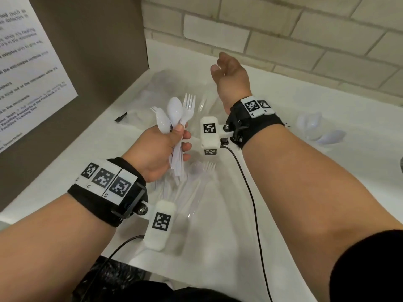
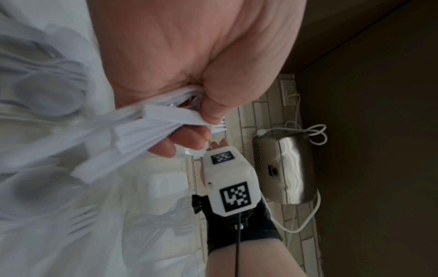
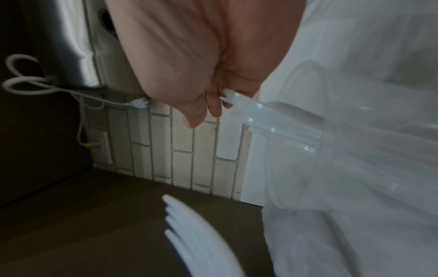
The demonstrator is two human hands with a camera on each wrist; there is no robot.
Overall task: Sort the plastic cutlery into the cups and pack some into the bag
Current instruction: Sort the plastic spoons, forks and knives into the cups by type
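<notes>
White plastic cutlery [image 1: 177,118], spoons and forks together, is gripped as a bunch in the left hand [image 1: 162,151], with the heads pointing up above the thumb and the handles coming out below the curled fingers [image 2: 187,138]. More forks [image 1: 196,184] are seen blurred on the white counter [image 1: 283,118], just under this hand. The right hand [image 1: 232,77] is raised further back, near the brick wall [image 1: 283,29], and the edge of a clear bag [image 3: 296,127] is pinched between its fingertips [image 3: 214,105].
</notes>
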